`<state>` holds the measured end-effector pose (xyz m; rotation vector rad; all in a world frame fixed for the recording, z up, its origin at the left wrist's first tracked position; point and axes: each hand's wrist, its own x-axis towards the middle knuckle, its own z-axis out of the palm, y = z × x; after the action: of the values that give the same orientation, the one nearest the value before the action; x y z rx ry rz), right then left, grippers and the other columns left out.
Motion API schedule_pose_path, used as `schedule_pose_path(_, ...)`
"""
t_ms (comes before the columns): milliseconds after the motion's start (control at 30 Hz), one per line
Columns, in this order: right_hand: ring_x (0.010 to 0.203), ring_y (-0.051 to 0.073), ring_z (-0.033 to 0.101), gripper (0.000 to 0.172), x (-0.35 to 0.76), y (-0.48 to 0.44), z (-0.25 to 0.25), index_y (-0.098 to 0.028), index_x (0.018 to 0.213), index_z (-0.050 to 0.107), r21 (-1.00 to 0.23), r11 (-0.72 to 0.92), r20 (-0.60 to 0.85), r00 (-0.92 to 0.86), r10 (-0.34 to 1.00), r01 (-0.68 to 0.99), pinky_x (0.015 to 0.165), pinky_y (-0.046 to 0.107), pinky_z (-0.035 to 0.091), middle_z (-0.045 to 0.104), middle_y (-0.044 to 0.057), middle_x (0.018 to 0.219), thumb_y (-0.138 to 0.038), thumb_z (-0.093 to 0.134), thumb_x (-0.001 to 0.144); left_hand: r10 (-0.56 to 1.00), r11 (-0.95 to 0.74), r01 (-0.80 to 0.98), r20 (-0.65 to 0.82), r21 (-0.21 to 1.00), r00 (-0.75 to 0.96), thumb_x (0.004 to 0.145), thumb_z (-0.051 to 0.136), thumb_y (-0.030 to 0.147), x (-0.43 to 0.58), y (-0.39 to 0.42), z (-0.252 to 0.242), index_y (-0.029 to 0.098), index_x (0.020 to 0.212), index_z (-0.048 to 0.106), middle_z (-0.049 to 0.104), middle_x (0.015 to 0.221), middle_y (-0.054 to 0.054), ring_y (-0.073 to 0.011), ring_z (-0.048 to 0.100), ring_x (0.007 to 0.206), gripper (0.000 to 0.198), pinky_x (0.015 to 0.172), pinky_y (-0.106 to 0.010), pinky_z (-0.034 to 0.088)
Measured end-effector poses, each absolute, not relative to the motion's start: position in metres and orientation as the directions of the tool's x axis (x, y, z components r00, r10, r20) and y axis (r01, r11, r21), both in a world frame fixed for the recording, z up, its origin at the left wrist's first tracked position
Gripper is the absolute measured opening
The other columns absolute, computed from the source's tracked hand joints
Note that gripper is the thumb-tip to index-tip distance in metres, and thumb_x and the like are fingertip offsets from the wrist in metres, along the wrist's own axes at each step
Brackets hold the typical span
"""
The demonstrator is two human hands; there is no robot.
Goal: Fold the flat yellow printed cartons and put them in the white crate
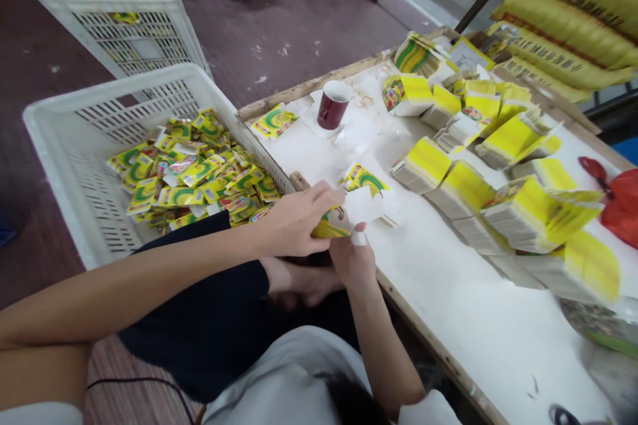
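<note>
My left hand (305, 220) is closed, fingers and thumb pinching a small yellow-green printed packet (329, 224) above my lap. Under its right side, my right hand (353, 257) grips the same packet near a white flap (363, 204); white tape wraps the thumb. The fingers partly cover the packet. Just beyond lies another yellow-green packet (366, 178) on the white tabletop (423, 265). Left of my hands, a white plastic crate (64, 126) holds a heap of similar filled packets (194, 169).
Stacks of folded yellow cards (463, 186) cover the table's right side. A maroon cup (333, 105) stands near the far edge, beside a flat packet (274, 121). Behind is a second full crate (124, 30). Yellow sacks (563, 26) are piled at the back right; a red bag (623, 209) lies right.
</note>
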<state>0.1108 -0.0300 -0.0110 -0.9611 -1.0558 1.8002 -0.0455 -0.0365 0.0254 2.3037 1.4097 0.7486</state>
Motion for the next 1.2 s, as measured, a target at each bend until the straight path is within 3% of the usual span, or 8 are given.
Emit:
schedule_pose_path(133,0.123,0.028,0.064,0.049,0.107,-0.026,-0.009,-0.029,0.123,0.066,-0.902,-0.296,-0.157,-0.400,0.903,-0.315,0.105,0.045,0.052,0.075,0.004,0.114,-0.059,0.061,0.084,0.874,-0.478,0.714,0.195,0.512,0.445,0.079,0.065,0.023,-0.044,-0.039,0.022,0.021,0.123,0.039,0.056,0.134,-0.014,-0.0279,0.061,0.123,0.051,0.088,-0.035,0.055)
schedule_pose_path(233,0.129,0.029,0.060,0.052,0.111,-0.024,-0.011,-0.028,0.132,0.062,-0.943,-0.234,-0.112,-0.436,0.893,-0.237,0.107,0.045,0.052,0.073,0.005,0.122,-0.058,0.056,0.091,0.908,-0.397,0.746,0.108,0.535,0.406,0.077,0.065,0.025,-0.044,-0.040,0.023,0.020,0.126,0.035,0.058,0.132,-0.015,-0.0297,0.063,0.120,0.058,0.088,-0.038,0.056)
schedule_pose_path(400,0.139,0.029,0.051,0.067,0.123,-0.033,-0.017,-0.020,0.152,0.041,-0.989,0.125,0.076,-0.460,0.885,0.076,0.116,0.051,0.042,0.059,0.013,0.144,-0.052,0.055,0.095,0.940,-0.246,0.766,-0.047,0.595,0.338,0.078,0.062,0.031,-0.044,-0.037,0.023,0.017,0.130,0.026,0.065,0.106,-0.011,-0.0299,0.070,0.099,0.064,0.077,-0.038,0.057)
schedule_pose_path(500,0.142,0.027,0.048,0.063,0.124,-0.036,-0.027,-0.023,0.157,0.034,-0.935,0.267,0.156,-0.404,0.902,0.236,0.119,0.050,0.038,0.050,0.012,0.154,-0.038,0.051,0.098,0.950,-0.220,0.773,-0.049,0.595,0.308,0.077,0.062,0.028,-0.044,-0.035,0.017,0.017,0.128,0.026,0.061,0.112,-0.013,-0.0295,0.068,0.097,0.063,0.077,-0.040,0.057)
schedule_pose_path(700,0.136,0.027,0.055,0.059,0.131,-0.019,-0.046,-0.025,0.158,0.030,-0.905,0.304,0.233,-0.249,0.940,0.299,0.110,0.051,0.048,0.052,0.013,0.153,-0.029,0.043,0.101,0.964,-0.261,0.889,0.064,0.376,0.256,0.072,0.064,0.018,-0.050,-0.031,0.021,0.015,0.123,0.040,0.055,0.125,-0.017,-0.0339,0.059,0.117,0.056,0.095,-0.048,0.053)
schedule_pose_path(867,0.146,0.031,0.043,0.047,0.141,-0.009,-0.051,-0.026,0.145,0.052,-0.732,0.554,0.420,-0.377,0.826,0.397,0.112,0.052,0.045,0.039,0.013,0.161,-0.025,0.046,0.098,0.953,-0.299,0.846,0.092,0.442,0.289,0.075,0.066,0.024,-0.059,-0.026,0.032,0.016,0.121,0.048,0.062,0.119,-0.012,-0.0291,0.062,0.115,0.050,0.097,-0.041,0.053)
schedule_pose_path(1000,0.140,0.029,0.051,0.033,0.152,0.002,-0.042,-0.027,0.125,0.067,-0.734,0.591,0.413,-0.471,0.779,0.334,0.107,0.047,0.049,0.049,0.012,0.153,-0.024,0.048,0.098,0.952,-0.302,0.843,0.098,0.446,0.289,0.077,0.067,0.029,-0.063,-0.026,0.033,0.015,0.121,0.052,0.066,0.114,-0.011,-0.0290,0.065,0.112,0.049,0.095,-0.040,0.054)
schedule_pose_path(1200,0.130,0.028,0.057,0.026,0.162,0.013,-0.022,-0.027,0.115,0.068,-0.751,0.602,0.361,-0.594,0.719,0.273,0.107,0.048,0.048,0.054,0.012,0.143,-0.023,0.059,0.091,0.951,-0.308,0.850,0.120,0.428,0.284,0.077,0.068,0.029,-0.062,-0.026,0.034,0.014,0.122,0.052,0.069,0.113,-0.012,-0.0290,0.067,0.110,0.050,0.095,-0.040,0.054)
